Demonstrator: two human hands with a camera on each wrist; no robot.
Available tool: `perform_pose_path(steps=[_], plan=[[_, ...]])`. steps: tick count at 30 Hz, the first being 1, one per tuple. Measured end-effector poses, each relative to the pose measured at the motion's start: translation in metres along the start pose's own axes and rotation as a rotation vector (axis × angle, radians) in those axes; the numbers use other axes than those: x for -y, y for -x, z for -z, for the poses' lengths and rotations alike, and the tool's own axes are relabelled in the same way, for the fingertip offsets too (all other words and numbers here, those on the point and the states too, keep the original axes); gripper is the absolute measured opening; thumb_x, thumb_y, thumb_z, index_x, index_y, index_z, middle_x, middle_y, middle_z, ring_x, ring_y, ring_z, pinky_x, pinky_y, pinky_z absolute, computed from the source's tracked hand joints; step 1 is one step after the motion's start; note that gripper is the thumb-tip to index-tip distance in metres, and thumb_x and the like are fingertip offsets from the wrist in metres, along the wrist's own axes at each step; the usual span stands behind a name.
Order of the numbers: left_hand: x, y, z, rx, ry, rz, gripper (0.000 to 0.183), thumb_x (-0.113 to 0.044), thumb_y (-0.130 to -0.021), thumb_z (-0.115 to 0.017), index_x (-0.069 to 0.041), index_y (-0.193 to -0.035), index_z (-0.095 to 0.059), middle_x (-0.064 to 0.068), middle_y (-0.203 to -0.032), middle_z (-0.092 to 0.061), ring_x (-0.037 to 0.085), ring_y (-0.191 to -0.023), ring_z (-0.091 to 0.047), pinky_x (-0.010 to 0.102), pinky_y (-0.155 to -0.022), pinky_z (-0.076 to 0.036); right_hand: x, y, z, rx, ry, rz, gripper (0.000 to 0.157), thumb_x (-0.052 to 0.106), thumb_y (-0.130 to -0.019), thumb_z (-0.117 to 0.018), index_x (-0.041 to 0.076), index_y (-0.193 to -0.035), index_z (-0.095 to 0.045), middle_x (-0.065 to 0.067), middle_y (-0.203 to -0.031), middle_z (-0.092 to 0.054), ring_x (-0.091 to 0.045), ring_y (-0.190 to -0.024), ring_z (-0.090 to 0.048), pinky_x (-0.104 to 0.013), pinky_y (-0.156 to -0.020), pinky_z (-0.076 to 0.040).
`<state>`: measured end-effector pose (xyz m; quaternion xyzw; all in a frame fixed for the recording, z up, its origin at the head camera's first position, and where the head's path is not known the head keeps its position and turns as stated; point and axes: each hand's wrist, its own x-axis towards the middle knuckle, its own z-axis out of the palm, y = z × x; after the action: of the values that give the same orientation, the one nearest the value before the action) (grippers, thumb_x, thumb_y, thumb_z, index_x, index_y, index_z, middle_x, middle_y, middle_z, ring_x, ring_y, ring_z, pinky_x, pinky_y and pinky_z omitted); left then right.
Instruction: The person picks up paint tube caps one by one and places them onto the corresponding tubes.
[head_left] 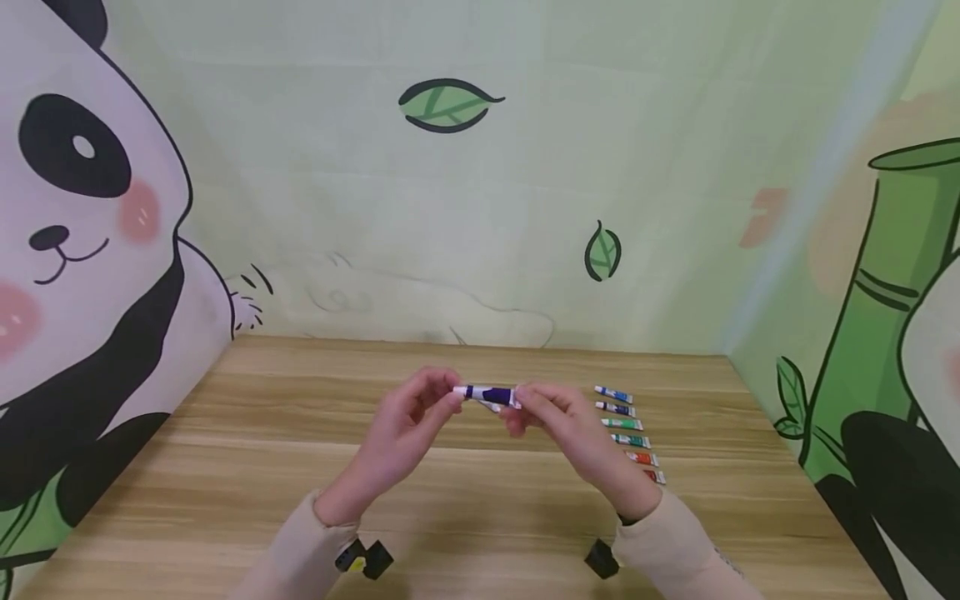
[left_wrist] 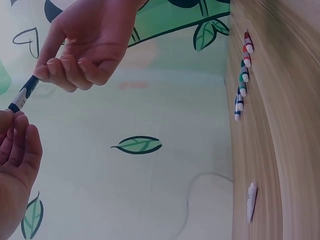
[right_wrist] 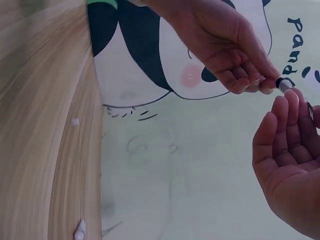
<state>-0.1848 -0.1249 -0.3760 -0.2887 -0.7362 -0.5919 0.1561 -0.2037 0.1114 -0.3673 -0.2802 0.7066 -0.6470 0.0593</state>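
A small paint tube, white with a dark purple band, is held level between both hands above the wooden table. My left hand pinches its white cap end between thumb and fingertips. The flat tail end is pinched by my right hand. In the left wrist view the tube runs between the right hand above and the left hand below. Fingers hide much of the tube in the right wrist view. Behind it on the table lies a white tube, mostly covered in the head view.
Several paint tubes lie in a column at the table's right, from blue through green to red, partly behind the right forearm. A small white piece lies on the wood. A panda-printed backdrop encloses the table.
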Motion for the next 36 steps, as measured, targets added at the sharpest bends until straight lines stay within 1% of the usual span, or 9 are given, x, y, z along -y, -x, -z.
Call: perform_pose_path(steps=[2,5,9,11,15,19,26,29,36], plan=[[0.000,0.000,0.000,-0.003,-0.001,0.000,0.011,-0.003,-0.101,-0.060,-0.001,-0.111,-0.063,0.007,-0.095,-0.066,0.019,-0.085,-0.062,0.027,-0.076,-0.055,-0.001,0.000,0.000,-0.003,0.057,0.009,0.035,0.022,-0.107,-0.051,-0.007,-0.104,-0.070,-0.016,-0.093,-0.069,-0.019,-0.084,-0.066,-0.034,-0.081,-0.057],[0.001,-0.001,0.001,-0.016,-0.005,0.045,0.011,-0.006,-0.101,-0.061,-0.002,-0.111,-0.064,0.007,-0.094,-0.066,0.019,-0.085,-0.063,0.027,-0.075,-0.055,-0.004,0.002,0.001,-0.048,0.250,0.072,0.027,0.026,-0.104,-0.058,0.003,-0.110,-0.073,-0.007,-0.094,-0.071,-0.016,-0.085,-0.066,-0.032,-0.078,-0.056],[0.004,-0.003,0.001,-0.035,0.009,0.148,0.015,-0.014,-0.102,-0.062,-0.003,-0.111,-0.064,0.009,-0.095,-0.066,0.025,-0.087,-0.065,0.028,-0.074,-0.055,-0.008,0.001,0.003,-0.135,0.543,0.326,0.027,0.024,-0.095,-0.073,0.011,-0.118,-0.071,0.003,-0.102,-0.071,-0.013,-0.090,-0.064,-0.032,-0.076,-0.055],[0.005,-0.004,0.002,-0.042,0.027,0.194,0.017,-0.017,-0.102,-0.063,-0.003,-0.112,-0.064,0.010,-0.096,-0.066,0.031,-0.089,-0.065,0.028,-0.075,-0.055,-0.011,-0.001,0.004,-0.167,0.635,0.484,0.029,0.022,-0.091,-0.077,0.008,-0.116,-0.071,0.000,-0.106,-0.071,-0.015,-0.093,-0.065,-0.033,-0.077,-0.056],[0.008,-0.004,0.002,-0.043,0.062,0.258,0.019,-0.019,-0.101,-0.064,-0.003,-0.112,-0.064,0.011,-0.096,-0.067,0.035,-0.089,-0.064,0.028,-0.076,-0.055,-0.015,-0.004,0.007,-0.186,0.726,0.671,0.028,0.028,-0.092,-0.077,0.006,-0.109,-0.073,-0.003,-0.106,-0.071,-0.019,-0.096,-0.068,-0.037,-0.080,-0.058],[0.009,-0.002,0.000,-0.033,0.058,0.273,0.018,-0.018,-0.100,-0.065,-0.004,-0.111,-0.064,0.010,-0.095,-0.067,0.025,-0.086,-0.065,0.028,-0.076,-0.055,-0.019,-0.004,0.008,-0.173,0.728,0.702,0.025,0.031,-0.096,-0.071,0.008,-0.105,-0.075,-0.002,-0.100,-0.073,-0.018,-0.093,-0.068,-0.035,-0.080,-0.057],[0.009,0.002,-0.002,-0.009,0.002,0.214,0.016,-0.018,-0.101,-0.064,-0.005,-0.110,-0.066,0.008,-0.093,-0.066,0.020,-0.084,-0.064,0.027,-0.071,-0.053,-0.023,-0.002,0.004,-0.142,0.569,0.546,0.009,0.013,-0.096,-0.070,0.012,-0.091,-0.077,0.005,-0.086,-0.071,-0.010,-0.077,-0.065,-0.028,-0.065,-0.054],[0.008,0.003,-0.002,-0.008,-0.010,0.173,0.014,-0.015,-0.100,-0.064,-0.005,-0.109,-0.066,0.007,-0.093,-0.067,0.019,-0.084,-0.064,0.026,-0.071,-0.053,-0.020,0.000,0.002,-0.123,0.453,0.373,0.014,0.012,-0.098,-0.066,0.013,-0.090,-0.078,0.005,-0.086,-0.073,-0.012,-0.079,-0.067,-0.030,-0.070,-0.055],[0.007,0.005,-0.001,-0.002,-0.089,0.027,0.010,-0.007,-0.099,-0.064,-0.005,-0.108,-0.066,0.004,-0.096,-0.070,0.020,-0.082,-0.065,0.025,-0.065,-0.052,-0.014,-0.004,-0.001,-0.080,0.193,-0.060,0.033,0.031,-0.103,-0.061,0.003,-0.093,-0.076,-0.007,-0.085,-0.072,-0.022,-0.082,-0.068,-0.035,-0.080,-0.056]])
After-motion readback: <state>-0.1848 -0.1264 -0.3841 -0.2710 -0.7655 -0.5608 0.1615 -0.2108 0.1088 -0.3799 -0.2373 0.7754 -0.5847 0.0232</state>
